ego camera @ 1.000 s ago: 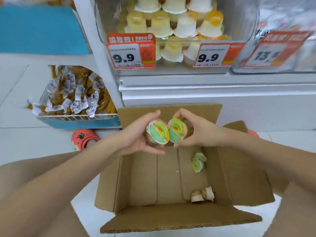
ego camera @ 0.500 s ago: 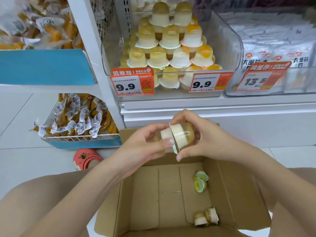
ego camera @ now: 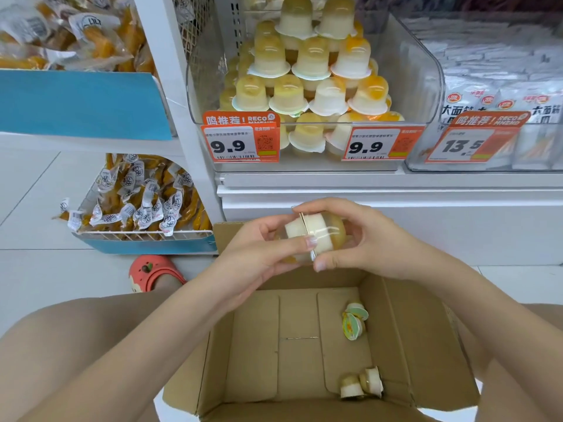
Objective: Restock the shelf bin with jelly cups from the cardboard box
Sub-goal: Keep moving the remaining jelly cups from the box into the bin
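Two jelly cups are pressed lid to lid between my hands, above the far edge of the cardboard box. My left hand grips the left cup; my right hand grips the right one. Inside the box, two jelly cups lie at the right wall and two more cups lie near the front right corner. The clear shelf bin above holds several stacked jelly cups in a pyramid.
Orange 9.9 price tags hang on the bin's front. A clear bin of white snack packs stands to the right. Left, a blue basket holds wrapped yellow snacks. A red sandal is on the tiled floor.
Both hands lifted the two cups out of the box and turned them lid to lid. The view tilted up toward the shelf bin.
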Demonstrator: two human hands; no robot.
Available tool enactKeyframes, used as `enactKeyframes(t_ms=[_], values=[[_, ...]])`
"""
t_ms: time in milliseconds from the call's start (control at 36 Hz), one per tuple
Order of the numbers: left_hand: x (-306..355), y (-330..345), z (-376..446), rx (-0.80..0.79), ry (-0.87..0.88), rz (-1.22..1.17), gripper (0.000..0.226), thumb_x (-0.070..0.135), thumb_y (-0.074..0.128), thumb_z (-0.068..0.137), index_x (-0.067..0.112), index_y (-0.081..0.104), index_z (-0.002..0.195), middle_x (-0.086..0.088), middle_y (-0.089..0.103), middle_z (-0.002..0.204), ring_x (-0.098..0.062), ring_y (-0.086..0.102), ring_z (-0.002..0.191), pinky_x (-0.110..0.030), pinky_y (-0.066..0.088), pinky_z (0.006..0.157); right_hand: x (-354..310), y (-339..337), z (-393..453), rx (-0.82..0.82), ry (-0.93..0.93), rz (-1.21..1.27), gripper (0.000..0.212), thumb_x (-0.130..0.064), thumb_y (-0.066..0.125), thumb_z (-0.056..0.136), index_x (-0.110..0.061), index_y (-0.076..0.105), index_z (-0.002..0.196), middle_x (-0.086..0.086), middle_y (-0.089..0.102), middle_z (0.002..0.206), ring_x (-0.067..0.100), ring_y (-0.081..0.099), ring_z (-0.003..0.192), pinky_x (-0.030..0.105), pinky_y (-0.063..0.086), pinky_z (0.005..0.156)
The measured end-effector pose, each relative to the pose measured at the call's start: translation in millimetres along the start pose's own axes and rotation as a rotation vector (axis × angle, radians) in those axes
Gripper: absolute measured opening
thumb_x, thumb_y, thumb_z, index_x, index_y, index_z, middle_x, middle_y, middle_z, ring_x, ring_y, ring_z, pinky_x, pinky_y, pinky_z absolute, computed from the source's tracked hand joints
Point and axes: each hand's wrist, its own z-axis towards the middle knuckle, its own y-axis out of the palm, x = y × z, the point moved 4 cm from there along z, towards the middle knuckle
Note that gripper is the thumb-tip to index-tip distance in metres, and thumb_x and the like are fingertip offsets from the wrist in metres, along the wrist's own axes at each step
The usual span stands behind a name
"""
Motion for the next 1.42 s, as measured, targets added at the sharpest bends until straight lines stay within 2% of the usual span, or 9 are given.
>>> enactKeyframes(t_ms=[222,417,528,611,722,917,1083,1222,1417], values=[[-0.2,-8.9,1.1,0.057,0.000,-0.086,0.060,0.010,0.077,0.067,0.005,0.056,0.123,-0.014,0.064,0.119,-0.024,0.066,0.105,-0.035,0.055,0.085,0.3,5.7,7.1,0.057,0.004,0.042,0.062,-0.032,0.084,0.064,-0.033,0.060,0.121,-0.010,0.062,0.120,0.020,0.062,0.105,0.042,0.056,0.086],[6.3,-8.8,5.6,0.096,0.014,-0.179,0.046,0.012,0.072,0.072,0.002,0.060,0.114,-0.016,0.067,0.113,-0.022,0.066,0.102,-0.034,0.055,0.085,2.5,1.9,18.3,0.160,0.007,0.134,0.058,-0.025,0.087,0.057,-0.035,0.065,0.110,-0.014,0.068,0.107,0.009,0.065,0.093,0.022,0.052,0.079],[16.6,-11.1,7.6,0.194,0.032,-0.442,0.021,0.006,0.054,0.089,-0.004,0.055,0.107,-0.025,0.059,0.119,-0.028,0.062,0.105,-0.035,0.058,0.080,2.8,-0.9,22.9,0.281,-0.019,0.379,0.056,-0.017,0.077,0.066,-0.021,0.061,0.119,-0.011,0.065,0.093,0.014,0.064,0.083,0.033,0.056,0.078],[39.3,-18.0,12.0,0.207,0.102,-0.548,0.020,-0.001,0.043,0.085,0.001,0.054,0.102,-0.020,0.058,0.111,-0.031,0.059,0.105,-0.043,0.056,0.082,-4.9,-8.4,33.9,0.315,-0.027,0.631,0.050,-0.006,0.071,0.079,-0.017,0.056,0.126,0.006,0.055,0.107,0.019,0.058,0.093,0.029,0.054,0.081],[88.5,-33.4,22.4,0.301,0.304,-0.105,0.022,-0.006,0.045,0.086,0.008,0.058,0.097,-0.012,0.062,0.101,-0.025,0.060,0.101,-0.042,0.055,0.087,-31.9,-28.5,55.3,0.338,-0.099,0.560,0.038,-0.006,0.057,0.091,-0.019,0.055,0.127,0.006,0.056,0.115,0.015,0.059,0.097,0.026,0.051,0.082],[163.7,-64.0,48.5,0.432,0.662,0.722,0.032,0.018,0.059,0.091,0.022,0.051,0.122,0.013,0.059,0.105,0.009,0.060,0.085,-0.010,0.048,0.072,-77.2,-66.9,115.2,0.517,-0.209,-0.076,0.039,-0.014,0.057,0.090,-0.032,0.054,0.125,-0.013,0.054,0.123,0.010,0.056,0.110,0.029,0.051,0.094],[169.6,-85.0,70.0,0.468,0.672,1.111,0.030,0.027,0.072,0.080,0.025,0.057,0.106,0.003,0.057,0.111,-0.010,0.053,0.101,-0.017,0.043,0.085,-65.8,-60.2,154.8,0.431,-0.207,-0.267,0.036,-0.021,0.069,0.082,-0.021,0.051,0.113,-0.009,0.057,0.109,0.015,0.059,0.098,0.041,0.050,0.092],[167.4,-84.7,65.2,0.345,0.645,1.205,0.015,0.023,0.067,0.085,0.021,0.067,0.100,0.012,0.058,0.093,-0.005,0.052,0.088,-0.002,0.037,0.067,-61.6,-48.5,159.7,0.415,-0.260,-0.315,0.036,-0.014,0.071,0.079,-0.019,0.063,0.114,-0.013,0.058,0.108,0.011,0.055,0.108,0.037,0.048,0.096],[162.4,-91.0,55.0,0.310,0.531,1.165,0.013,0.005,0.053,0.093,0.012,0.064,0.095,0.000,0.064,0.118,-0.002,0.056,0.111,-0.017,0.047,0.091,-64.6,-41.3,155.3,0.283,-0.198,-0.257,0.026,-0.009,0.065,0.088,-0.007,0.062,0.114,0.006,0.065,0.112,0.008,0.059,0.097,0.018,0.047,0.086]])
